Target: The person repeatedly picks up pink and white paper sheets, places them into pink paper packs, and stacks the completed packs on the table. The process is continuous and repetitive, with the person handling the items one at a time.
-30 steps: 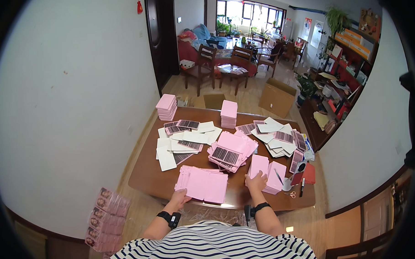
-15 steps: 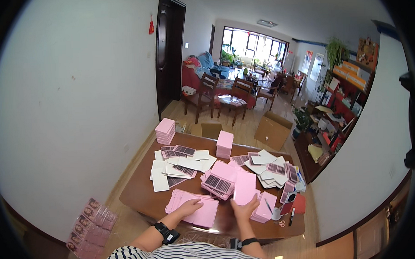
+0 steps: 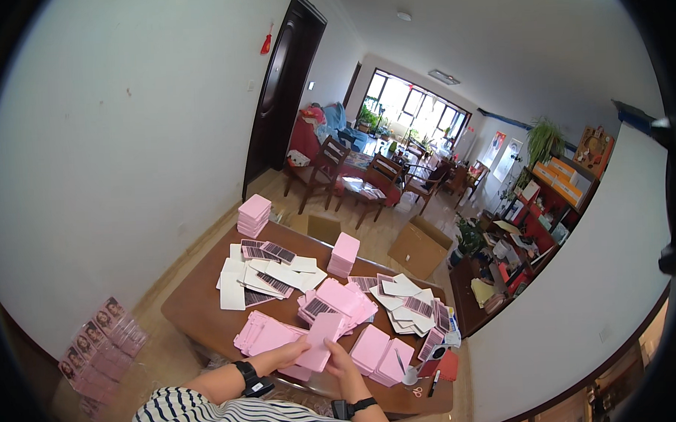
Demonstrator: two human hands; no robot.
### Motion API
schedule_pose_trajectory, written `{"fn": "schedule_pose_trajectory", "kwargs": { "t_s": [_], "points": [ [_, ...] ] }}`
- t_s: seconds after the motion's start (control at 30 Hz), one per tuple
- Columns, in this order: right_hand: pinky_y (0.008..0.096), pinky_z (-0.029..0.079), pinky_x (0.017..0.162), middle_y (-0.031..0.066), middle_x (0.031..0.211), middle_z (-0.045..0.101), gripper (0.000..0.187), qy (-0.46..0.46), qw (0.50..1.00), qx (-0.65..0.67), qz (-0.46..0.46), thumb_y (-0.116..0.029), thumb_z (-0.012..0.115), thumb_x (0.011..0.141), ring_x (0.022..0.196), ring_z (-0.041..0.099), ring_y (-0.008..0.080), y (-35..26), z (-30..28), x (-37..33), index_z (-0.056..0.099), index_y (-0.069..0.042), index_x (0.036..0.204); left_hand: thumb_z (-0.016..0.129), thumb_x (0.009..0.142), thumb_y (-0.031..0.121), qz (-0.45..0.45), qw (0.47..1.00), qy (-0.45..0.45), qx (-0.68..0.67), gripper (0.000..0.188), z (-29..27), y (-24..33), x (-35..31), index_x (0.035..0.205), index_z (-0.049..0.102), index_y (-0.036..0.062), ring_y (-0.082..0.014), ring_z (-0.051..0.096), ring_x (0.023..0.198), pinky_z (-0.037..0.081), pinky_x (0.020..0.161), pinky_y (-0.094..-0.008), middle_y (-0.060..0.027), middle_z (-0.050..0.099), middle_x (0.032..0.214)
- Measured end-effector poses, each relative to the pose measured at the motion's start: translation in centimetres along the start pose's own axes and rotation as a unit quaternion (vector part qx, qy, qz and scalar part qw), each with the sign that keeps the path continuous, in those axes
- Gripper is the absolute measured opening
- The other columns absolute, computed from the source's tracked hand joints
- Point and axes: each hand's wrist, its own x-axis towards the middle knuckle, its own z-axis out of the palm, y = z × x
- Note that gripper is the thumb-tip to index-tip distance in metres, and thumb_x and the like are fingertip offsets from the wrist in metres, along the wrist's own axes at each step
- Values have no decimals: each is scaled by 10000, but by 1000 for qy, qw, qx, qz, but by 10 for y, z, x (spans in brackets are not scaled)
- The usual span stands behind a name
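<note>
While the right hand (image 3: 343, 359) grips the smooth pink rectangular case (image 3: 322, 339) by its lower right edge, the left hand (image 3: 291, 352) meets its left side, though whether it grips is unclear. Flat-faced, the case is held above the brown wooden table (image 3: 196, 309), its long axis pointing forward, slanting right.

The tabletop (image 3: 194, 304) lies bare along its left side and between the corner stack (image 3: 253, 217) and far stack (image 3: 343, 255), leaving room to pass. The held box (image 3: 322, 344) and the case heap (image 3: 348, 301) beyond block the middle, with cards (image 3: 233, 289) on both sides; near stacks (image 3: 368, 348) and scissors (image 3: 417, 392) crowd the right front.
</note>
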Motion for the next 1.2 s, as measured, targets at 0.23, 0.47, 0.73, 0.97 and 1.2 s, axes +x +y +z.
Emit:
{"fn": "schedule_pose_trajectory", "kwargs": {
  "t_s": [0.23,0.47,0.73,0.97,1.2],
  "points": [
    [499,395,1116,71,1492,494,775,-122,991,49,-4,-470,708,913,1393,439,262,34,-15,-1,380,-132,1529,361,1072,292,-96,990,-74,71,438,-23,-7,-2,1432,325,44,-185,553,1172,533,923,-370,-145,501,1334],
    [480,443,1102,84,1449,492,804,-118,992,13,-35,-382,776,879,1275,552,271,36,-15,7,343,-112,1500,447,1050,444,-67,994,-49,67,608,-26,-14,-11,1512,213,126,-201,566,1155,547,887,-385,-126,439,1387],
    [287,535,694,61,1077,634,512,102,971,-215,-18,-224,813,852,901,629,160,43,36,18,529,-87,1256,630,958,543,-25,993,-103,48,654,-18,-10,-12,1439,460,134,-163,601,1081,545,850,-345,-60,605,1180],
    [345,510,714,37,1001,670,311,112,973,-199,12,-285,746,896,844,627,152,51,27,21,647,-94,1121,645,953,498,-86,994,-39,59,707,-4,12,-26,1421,479,-5,-205,646,1065,531,901,-342,-136,635,1242],
    [373,547,869,190,1168,657,857,184,869,-435,-149,-449,921,657,1034,669,260,59,7,40,543,84,1213,600,976,472,95,847,208,480,514,-25,8,-4,1024,711,-28,-226,661,740,537,722,-400,-111,715,888]
  ]
}}
